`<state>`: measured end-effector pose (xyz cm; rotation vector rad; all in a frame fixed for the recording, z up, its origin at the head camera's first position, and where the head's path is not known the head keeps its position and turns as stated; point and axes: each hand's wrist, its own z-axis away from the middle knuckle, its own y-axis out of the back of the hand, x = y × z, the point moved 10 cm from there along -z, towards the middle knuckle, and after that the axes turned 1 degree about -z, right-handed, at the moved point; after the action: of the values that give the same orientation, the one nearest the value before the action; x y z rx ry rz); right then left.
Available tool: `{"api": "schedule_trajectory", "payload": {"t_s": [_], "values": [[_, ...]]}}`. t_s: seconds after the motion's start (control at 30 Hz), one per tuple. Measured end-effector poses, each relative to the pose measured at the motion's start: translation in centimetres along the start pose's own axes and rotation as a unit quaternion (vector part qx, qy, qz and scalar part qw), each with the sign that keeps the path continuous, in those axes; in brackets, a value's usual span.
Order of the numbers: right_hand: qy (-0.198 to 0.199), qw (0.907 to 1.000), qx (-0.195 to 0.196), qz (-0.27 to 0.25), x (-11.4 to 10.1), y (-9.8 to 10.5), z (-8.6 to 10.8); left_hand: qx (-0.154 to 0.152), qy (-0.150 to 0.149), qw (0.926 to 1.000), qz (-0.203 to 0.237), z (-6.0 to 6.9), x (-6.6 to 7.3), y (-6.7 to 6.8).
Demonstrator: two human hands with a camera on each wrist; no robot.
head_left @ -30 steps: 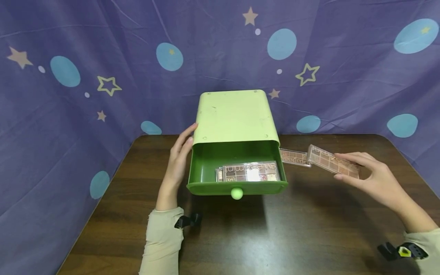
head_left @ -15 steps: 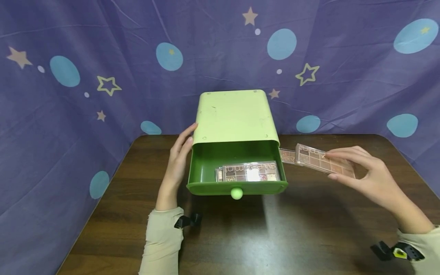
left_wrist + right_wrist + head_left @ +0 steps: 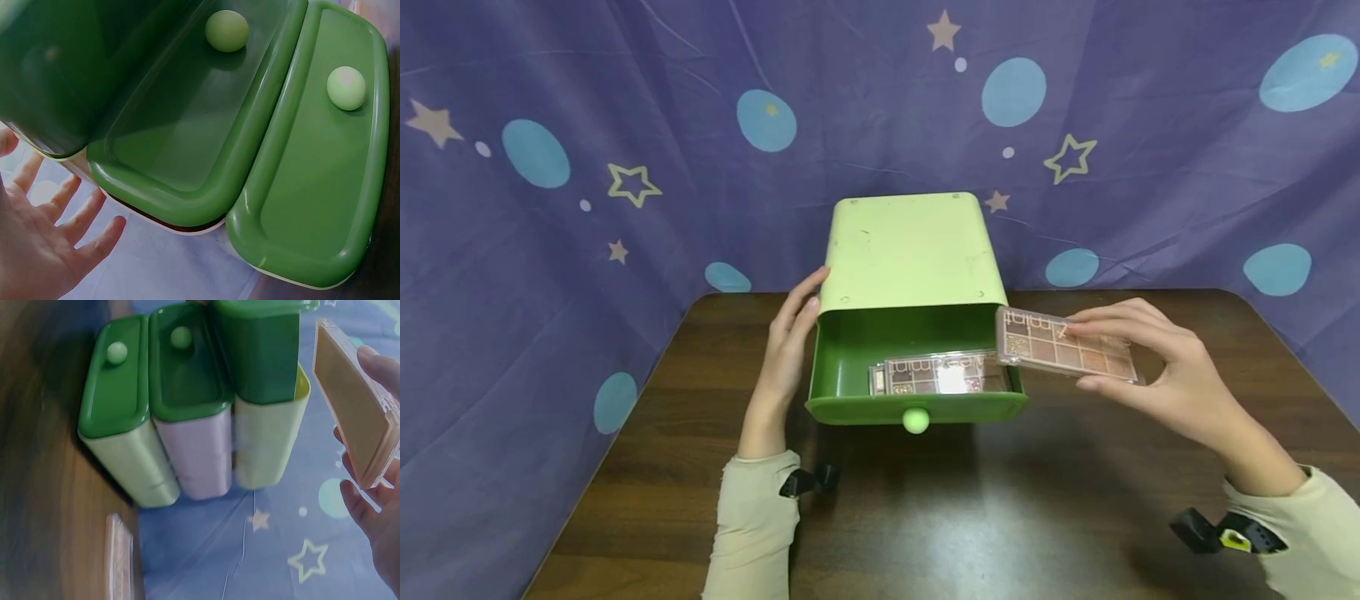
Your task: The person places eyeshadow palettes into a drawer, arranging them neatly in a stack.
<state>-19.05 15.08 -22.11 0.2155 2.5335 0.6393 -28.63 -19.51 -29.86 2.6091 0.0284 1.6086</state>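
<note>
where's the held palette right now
In the head view, the held palette is in the right hand, right of the open drawer, its left end overlapping the drawer's right edge in the picture.

The person's left forearm (image 3: 751,546) reaches straight out, sleeve (image 3: 756,496) stopping near the wrist (image 3: 763,437). Their left grip (image 3: 784,354) faces palm inward, and I can see its fingers (image 3: 84,215) extended and spread apart. Over on the other side, the right forearm (image 3: 1311,533) slants inward, and the right grip (image 3: 1180,382) pinches, thumb (image 3: 1116,392) set opposite gently bent fingers.

Beige sleeves (image 3: 752,525), creased, black wrist cameras (image 3: 1197,531); yellow patch (image 3: 1235,541)
</note>
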Motion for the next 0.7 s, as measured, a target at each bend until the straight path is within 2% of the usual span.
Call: {"api": "schedule_trajectory", "payload": {"t_s": [0.2, 0.5, 0.7], "values": [[0.009, 0.9996, -0.021, -0.014, 1.1, -1.6, -0.1, 0.000, -0.002, 1.0000, -0.001, 0.0, 0.0, 0.0], [0.019, 0.9982, -0.036, -0.045, 0.6, -4.1, -1.3, 0.001, 0.000, 1.0000, 0.000, 0.0, 0.0, -0.1], [0.008, 0.9965, -0.060, -0.058, 0.8, -5.5, -2.0, 0.003, 0.003, 1.0000, 0.000, 0.0, 0.0, 0.0]]}}
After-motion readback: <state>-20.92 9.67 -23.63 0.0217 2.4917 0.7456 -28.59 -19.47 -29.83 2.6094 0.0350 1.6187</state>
